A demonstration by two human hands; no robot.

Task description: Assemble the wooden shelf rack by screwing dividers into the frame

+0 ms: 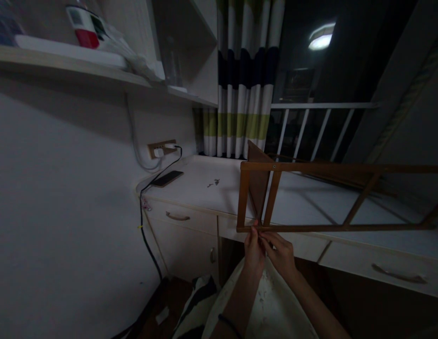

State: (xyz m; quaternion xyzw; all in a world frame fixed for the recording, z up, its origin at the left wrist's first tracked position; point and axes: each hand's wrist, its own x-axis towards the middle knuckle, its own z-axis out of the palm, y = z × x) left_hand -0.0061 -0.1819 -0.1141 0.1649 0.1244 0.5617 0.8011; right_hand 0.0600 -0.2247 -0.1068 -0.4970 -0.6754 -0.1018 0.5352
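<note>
A brown wooden frame (306, 229) with cross bars lies on its side along the front of the white desk, and a brown board (257, 179) stands upright inside its left end. My left hand (254, 254) is closed at the frame's lower rail, its fingertips pinching where the board meets the rail. Right beside it, my right hand (280, 254) has its fingers pinched together just under the same rail; whatever is in them is too small or hidden to name. Several small dark pieces of hardware (215, 182), resembling screws, lie on the desktop left of the frame.
On the white desk (201, 202) a phone (168, 179) lies near the wall, below a socket strip (162, 148) with a black cable (143, 226) hanging down. More brown wooden parts (346, 179) lie behind the frame. A shelf (99, 66) overhangs at upper left; a striped curtain (245, 94) hangs behind.
</note>
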